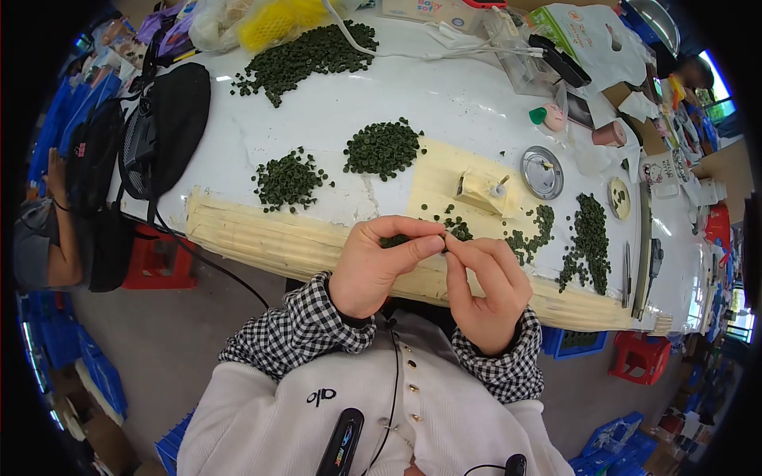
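Evidently a small dark green piece (446,247) is pinched between the fingertips of both hands, held up before the white table (476,103) for close handling. Left hand (379,266) cups more green pieces; right hand (488,289) nips it. Beyond lie green piles (382,148) and a cream block (480,190).

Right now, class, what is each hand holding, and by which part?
Left hand cups small dark green pieces in its curled fingers. Right hand pinches one piece at its fingertips; by which part cannot be told.
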`<state>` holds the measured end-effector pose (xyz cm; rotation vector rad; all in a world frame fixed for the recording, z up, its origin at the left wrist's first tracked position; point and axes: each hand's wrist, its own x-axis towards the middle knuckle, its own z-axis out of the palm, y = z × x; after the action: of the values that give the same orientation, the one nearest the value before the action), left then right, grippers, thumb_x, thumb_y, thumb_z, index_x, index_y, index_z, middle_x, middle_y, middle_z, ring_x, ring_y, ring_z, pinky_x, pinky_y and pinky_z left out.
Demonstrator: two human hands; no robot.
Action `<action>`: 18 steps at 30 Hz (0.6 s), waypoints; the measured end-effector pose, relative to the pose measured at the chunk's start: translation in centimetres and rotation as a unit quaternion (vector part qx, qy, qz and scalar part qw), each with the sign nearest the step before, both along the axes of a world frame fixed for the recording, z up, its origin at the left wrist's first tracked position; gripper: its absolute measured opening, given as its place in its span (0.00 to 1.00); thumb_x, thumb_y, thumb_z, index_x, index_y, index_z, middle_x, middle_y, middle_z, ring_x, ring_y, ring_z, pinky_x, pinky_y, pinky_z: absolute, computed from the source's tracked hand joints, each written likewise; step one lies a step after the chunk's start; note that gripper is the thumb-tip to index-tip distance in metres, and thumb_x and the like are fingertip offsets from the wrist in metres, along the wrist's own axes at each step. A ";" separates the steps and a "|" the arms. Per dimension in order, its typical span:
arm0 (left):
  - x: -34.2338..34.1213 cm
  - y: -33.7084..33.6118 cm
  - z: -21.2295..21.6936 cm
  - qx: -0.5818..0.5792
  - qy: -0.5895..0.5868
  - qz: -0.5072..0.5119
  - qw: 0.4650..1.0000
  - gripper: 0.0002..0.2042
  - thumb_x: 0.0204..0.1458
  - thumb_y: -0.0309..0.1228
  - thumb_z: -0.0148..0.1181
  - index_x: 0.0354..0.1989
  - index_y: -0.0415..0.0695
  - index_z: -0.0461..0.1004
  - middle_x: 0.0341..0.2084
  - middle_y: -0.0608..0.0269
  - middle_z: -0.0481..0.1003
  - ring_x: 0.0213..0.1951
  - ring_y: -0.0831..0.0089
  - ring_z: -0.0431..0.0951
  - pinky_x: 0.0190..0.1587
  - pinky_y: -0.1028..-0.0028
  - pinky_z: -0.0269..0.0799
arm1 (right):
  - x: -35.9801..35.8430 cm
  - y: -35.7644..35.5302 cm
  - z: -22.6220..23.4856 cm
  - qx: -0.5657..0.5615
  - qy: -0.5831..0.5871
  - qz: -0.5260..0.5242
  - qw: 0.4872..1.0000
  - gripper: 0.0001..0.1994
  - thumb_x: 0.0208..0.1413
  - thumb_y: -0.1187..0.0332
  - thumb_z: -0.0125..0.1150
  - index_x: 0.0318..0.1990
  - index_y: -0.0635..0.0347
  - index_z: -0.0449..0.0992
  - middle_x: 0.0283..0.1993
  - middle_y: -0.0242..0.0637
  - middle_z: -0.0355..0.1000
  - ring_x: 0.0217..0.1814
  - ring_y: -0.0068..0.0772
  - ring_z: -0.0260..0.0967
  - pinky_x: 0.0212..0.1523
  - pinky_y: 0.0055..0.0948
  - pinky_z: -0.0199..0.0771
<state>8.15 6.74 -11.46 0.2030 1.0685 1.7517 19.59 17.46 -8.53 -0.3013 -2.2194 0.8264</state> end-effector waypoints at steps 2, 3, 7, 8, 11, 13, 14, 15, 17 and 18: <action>-0.3 -0.3 0.0 0.006 -0.008 -0.029 1.000 0.07 0.50 0.19 0.60 0.38 0.39 0.77 0.30 0.66 0.75 0.25 0.85 0.66 0.26 0.83 0.60 | 0.3 0.6 0.2 -0.063 -0.004 0.027 0.998 0.08 0.42 0.83 0.63 0.33 0.67 0.76 0.30 0.38 0.71 0.28 0.30 0.70 0.28 0.23 0.70; -0.3 -0.3 0.0 0.018 -0.020 -0.044 0.999 0.07 0.50 0.20 0.61 0.38 0.38 0.77 0.29 0.66 0.75 0.24 0.86 0.65 0.26 0.85 0.59 | 0.5 1.1 0.2 -0.101 -0.010 0.043 0.994 0.09 0.42 0.83 0.63 0.33 0.66 0.76 0.30 0.38 0.71 0.28 0.29 0.70 0.28 0.23 0.69; -0.7 -0.2 0.2 0.052 -0.074 -0.099 0.991 0.09 0.49 0.22 0.63 0.39 0.37 0.76 0.27 0.68 0.75 0.22 0.88 0.64 0.24 0.88 0.57 | 0.7 1.8 0.1 -0.166 -0.002 0.100 0.981 0.08 0.43 0.83 0.63 0.34 0.65 0.77 0.30 0.36 0.69 0.29 0.26 0.68 0.30 0.21 0.68; -0.8 -0.2 0.1 0.056 -0.089 -0.109 0.988 0.09 0.49 0.22 0.62 0.40 0.37 0.75 0.27 0.67 0.75 0.22 0.88 0.64 0.24 0.88 0.57 | 0.7 1.8 0.0 -0.167 -0.004 0.112 0.980 0.08 0.43 0.83 0.63 0.33 0.65 0.77 0.30 0.36 0.69 0.30 0.26 0.68 0.30 0.21 0.68; -0.7 -0.2 -0.2 0.084 -0.093 -0.126 0.984 0.10 0.50 0.23 0.62 0.41 0.38 0.74 0.28 0.66 0.76 0.22 0.88 0.64 0.23 0.88 0.57 | 0.7 1.5 0.0 -0.149 -0.003 0.099 0.984 0.08 0.44 0.83 0.63 0.34 0.65 0.77 0.31 0.36 0.68 0.30 0.26 0.68 0.30 0.21 0.69; -0.7 -0.2 -0.2 0.069 -0.081 -0.133 0.985 0.08 0.51 0.24 0.61 0.40 0.37 0.75 0.29 0.65 0.76 0.21 0.88 0.63 0.23 0.87 0.56 | 0.7 1.3 0.1 -0.110 -0.004 0.077 0.991 0.09 0.44 0.83 0.63 0.35 0.65 0.77 0.32 0.36 0.68 0.30 0.27 0.69 0.30 0.22 0.69; -0.7 -0.2 -0.3 0.062 -0.075 -0.137 0.986 0.08 0.52 0.25 0.60 0.40 0.37 0.75 0.29 0.65 0.76 0.21 0.88 0.63 0.22 0.87 0.56 | 0.7 1.3 0.1 -0.090 -0.005 0.066 0.994 0.09 0.44 0.83 0.63 0.35 0.65 0.77 0.32 0.36 0.68 0.30 0.28 0.69 0.30 0.22 0.70; -0.7 -0.2 -0.2 0.063 -0.063 -0.137 0.987 0.08 0.52 0.26 0.60 0.39 0.37 0.75 0.29 0.64 0.77 0.21 0.89 0.63 0.22 0.87 0.56 | 0.7 1.3 0.2 -0.078 -0.008 0.063 0.995 0.09 0.44 0.83 0.64 0.35 0.65 0.77 0.32 0.37 0.68 0.30 0.28 0.69 0.30 0.22 0.70; -0.9 -0.5 0.3 0.066 -0.040 -0.137 0.988 0.08 0.53 0.27 0.59 0.39 0.37 0.75 0.30 0.64 0.77 0.21 0.89 0.63 0.22 0.88 0.56 | 0.7 1.3 0.2 -0.054 -0.015 0.056 0.997 0.09 0.43 0.83 0.64 0.35 0.65 0.77 0.32 0.37 0.68 0.30 0.29 0.69 0.30 0.23 0.71; -0.9 -0.5 0.4 0.062 -0.029 -0.140 0.988 0.08 0.53 0.27 0.59 0.39 0.37 0.75 0.30 0.63 0.78 0.21 0.89 0.63 0.22 0.88 0.56 | 0.8 1.3 0.2 -0.054 -0.016 0.056 0.997 0.09 0.43 0.82 0.64 0.35 0.65 0.77 0.32 0.37 0.68 0.30 0.29 0.69 0.30 0.23 0.71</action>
<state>7.21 6.21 -11.01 0.3613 0.8447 1.5600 20.36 18.77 -8.31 -0.2446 -2.2429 1.0112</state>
